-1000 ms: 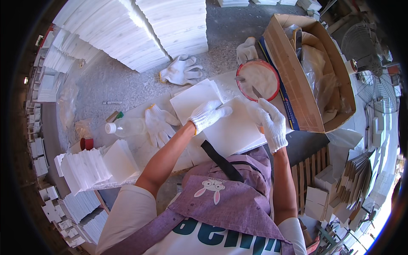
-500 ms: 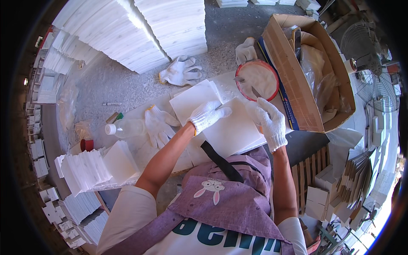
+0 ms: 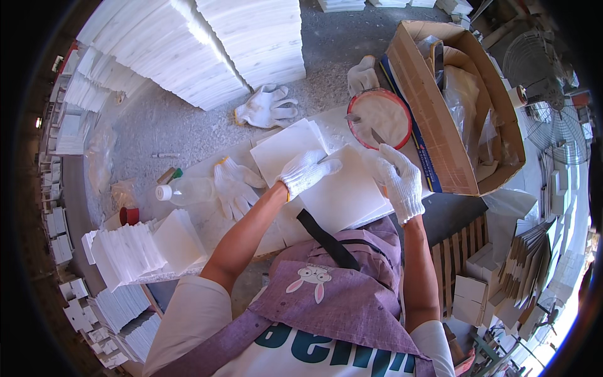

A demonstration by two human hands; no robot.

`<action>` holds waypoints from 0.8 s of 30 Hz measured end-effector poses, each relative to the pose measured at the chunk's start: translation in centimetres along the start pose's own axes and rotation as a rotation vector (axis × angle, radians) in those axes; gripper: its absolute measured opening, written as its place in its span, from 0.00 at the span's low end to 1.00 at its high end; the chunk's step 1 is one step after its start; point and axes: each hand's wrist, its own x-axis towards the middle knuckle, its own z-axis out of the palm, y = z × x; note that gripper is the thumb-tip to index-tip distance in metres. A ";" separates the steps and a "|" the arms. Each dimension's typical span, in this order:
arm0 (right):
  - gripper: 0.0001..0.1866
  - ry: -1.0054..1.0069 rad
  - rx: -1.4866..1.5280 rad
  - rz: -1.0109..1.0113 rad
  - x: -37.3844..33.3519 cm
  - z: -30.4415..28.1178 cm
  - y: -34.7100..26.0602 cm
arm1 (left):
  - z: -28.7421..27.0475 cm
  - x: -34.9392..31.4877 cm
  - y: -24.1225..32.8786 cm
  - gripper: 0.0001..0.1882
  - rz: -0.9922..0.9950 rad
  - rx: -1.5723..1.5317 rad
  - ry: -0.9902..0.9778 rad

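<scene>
Nearest me is my purple cloth apron (image 3: 370, 308), creased, with a white rabbit patch (image 3: 312, 274) and a black fabric strap (image 3: 326, 239). Just beyond it, a smooth, flat white panel (image 3: 342, 191) with straight edges lies on the pale desk (image 3: 270, 229). My left hand (image 3: 308, 173), in a ribbed white knit glove, reaches over its upper left corner with fingers extended; I cannot tell whether they grip it. My right hand (image 3: 397, 179), gloved alike, is bent at the panel's right side, fingers partly curled; what it may grip I cannot make out.

To my left stand thin white slabs (image 3: 132, 251) in a row, near a clear plastic bottle (image 3: 191, 190) on its side and a limp knit glove (image 3: 233, 188). Behind my left hand lies another white panel (image 3: 279, 147). Farther out sits a round red-rimmed tub (image 3: 411, 125) of pale, matte filler with a pointed metal blade (image 3: 377, 136) over it, then a brown cardboard box (image 3: 436, 113) holding crumpled clear film (image 3: 461, 100). Tall white stacks (image 3: 257, 41) with rough, layered sides rise farthest off.

Compared with half a second ago, both my hands and the panel have hardly moved.
</scene>
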 end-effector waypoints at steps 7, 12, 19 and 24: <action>0.23 0.002 -0.017 -0.018 0.1 0.1 -0.1 | 0.1 0.0 -0.2 0.31 0.015 -0.028 0.011; 0.23 -0.001 -0.004 -0.007 0.1 0.1 -0.2 | 0.0 0.1 -0.2 0.32 0.007 0.010 -0.016; 0.29 -0.008 0.333 0.128 -0.7 -0.8 -0.4 | 0.2 0.1 -0.5 0.30 0.024 -0.071 0.010; 0.28 0.006 0.737 0.259 -2.7 -3.7 3.7 | -0.2 -0.6 0.4 0.27 0.013 -0.041 0.025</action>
